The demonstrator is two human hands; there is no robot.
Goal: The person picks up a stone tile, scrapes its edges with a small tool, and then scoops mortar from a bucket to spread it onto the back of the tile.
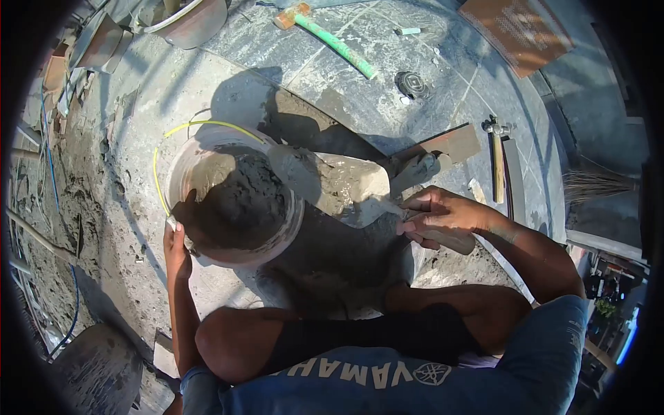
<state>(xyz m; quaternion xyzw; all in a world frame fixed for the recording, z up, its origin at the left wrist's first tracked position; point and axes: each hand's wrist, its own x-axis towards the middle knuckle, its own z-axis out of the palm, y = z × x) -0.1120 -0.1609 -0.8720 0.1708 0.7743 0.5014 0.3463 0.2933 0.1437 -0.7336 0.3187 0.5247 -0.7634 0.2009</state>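
My left hand (178,254) is at the left rim of a round bucket (297,225), its fingers closed on the end of the yellow bucket handle (158,173). Wet grey mortar (249,190) lies inside the bucket, partly in shadow. On the right, my right hand (443,220) is closed around the handle of a trowel (453,240), whose blade is hard to make out against the grey background. Between bucket and hand is a pale, mortar-smeared flat piece (363,181).
A green-handled hammer (335,45) lies at the top, and a wooden-handled hammer (498,159) at the right. A round dark object (413,84), a brown board (519,31), a broom (598,185) and more containers (187,24) surround the work area. Rubble covers the left ground.
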